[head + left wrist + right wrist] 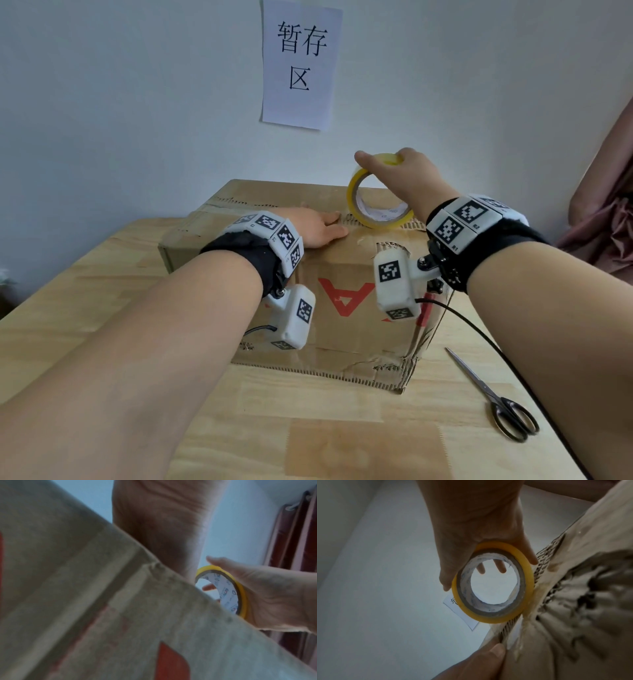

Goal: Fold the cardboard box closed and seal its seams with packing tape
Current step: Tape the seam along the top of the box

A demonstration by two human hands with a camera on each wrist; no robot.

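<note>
The box (346,253) is plain brown with red print on its near side. The tape roll (376,209) is yellow around a white printed core. The worktop (308,428) is pale wood blocks, the scissors (496,401) black-handled, the sign (301,65) white with black characters.

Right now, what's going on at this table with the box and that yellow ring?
A person is taping a cardboard box shut. The flaps are already folded down. The right hand grips a roll of yellow tape standing on edge on the top seam. The left hand lies flat on the box top beside the roll, fingers at the seam. Scissors lie unused on the table, to the right of the box.
</note>
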